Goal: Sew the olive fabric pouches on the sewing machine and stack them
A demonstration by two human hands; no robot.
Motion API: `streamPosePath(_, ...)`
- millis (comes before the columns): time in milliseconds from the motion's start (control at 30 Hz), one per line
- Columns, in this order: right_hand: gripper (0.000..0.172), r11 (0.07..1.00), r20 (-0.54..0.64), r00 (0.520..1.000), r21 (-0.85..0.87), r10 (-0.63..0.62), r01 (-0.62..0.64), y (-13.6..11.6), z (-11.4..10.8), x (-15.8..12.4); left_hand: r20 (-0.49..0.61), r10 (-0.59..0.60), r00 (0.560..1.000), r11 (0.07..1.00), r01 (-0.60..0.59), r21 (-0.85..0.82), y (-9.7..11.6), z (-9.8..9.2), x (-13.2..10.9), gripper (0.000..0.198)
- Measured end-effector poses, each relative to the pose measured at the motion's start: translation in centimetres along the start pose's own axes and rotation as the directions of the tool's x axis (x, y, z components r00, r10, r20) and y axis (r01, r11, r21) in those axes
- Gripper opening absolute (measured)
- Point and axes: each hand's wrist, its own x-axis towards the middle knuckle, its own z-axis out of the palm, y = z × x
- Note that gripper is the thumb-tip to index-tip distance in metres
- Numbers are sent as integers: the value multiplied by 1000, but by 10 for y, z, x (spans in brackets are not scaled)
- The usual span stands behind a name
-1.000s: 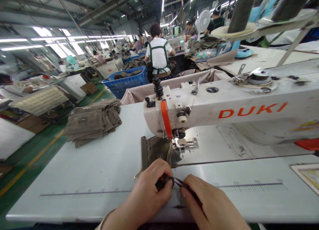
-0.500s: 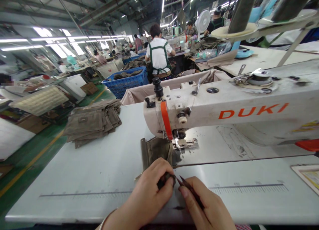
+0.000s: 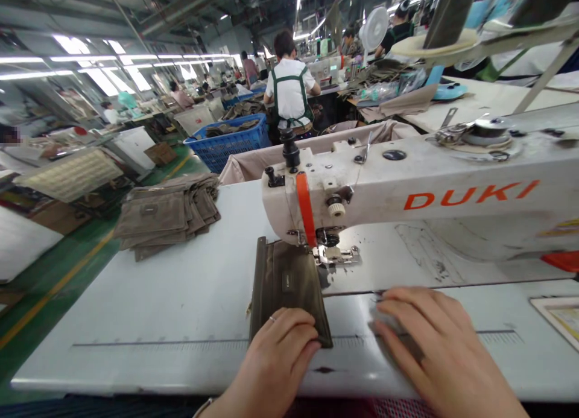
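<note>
The hands have parted, both grips unclear, the left hand (image 3: 283, 354) touching the brown pouch (image 3: 294, 291), now flat at seven o'clock from the presser foot (image 3: 333, 257), the right hand (image 3: 429, 333) toward four, close work seemingly paused.

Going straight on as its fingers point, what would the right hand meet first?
The right hand would probably meet the flat brown fabric pouch at its right edge; the silver metal presser foot lies near that line, and depth is unclear.

pouch (image 3: 296, 297): matt cloth | tabletop (image 3: 190, 303): smooth, glossy | presser foot (image 3: 335, 256): shiny metal | basket (image 3: 235, 147): plastic
</note>
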Motion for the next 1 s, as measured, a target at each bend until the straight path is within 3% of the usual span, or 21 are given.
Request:
streamPosePath(100,17,958,81,974,211,-214,193,-28,7,6,-72,-42,996,998,39,-47,-3,4,-5,17)
streamPosePath(200,15,942,110,964,264,-241,206,-47,15,12,-132,-75,988,992,61,-107,-1,3,-6,17)
streamPosePath(333,12,932,126,959,296,-255,209,-49,17,14,-183,41,982,996,-55,-75,4,2,-1,22)
streamPosePath(467,13,924,107,958,310,-267,223,-43,18,11,-35,125,992,992,-124,32,9,1,6,20)
streamPosePath(667,19,894,67,954,373,-292,248,-41,15,10,120,62,991,998,-61,-6,6,-5,7,21)
streamPosePath(833,22,858,69,967,481,-243,181,-38,8,11,96,46,994,997,-40,-63,4,-6,5,21)
streamPosePath(1000,23,872,98,964,456,-246,176,-38,8,12,72,17,997,994,-9,-112,6,-6,7,19)
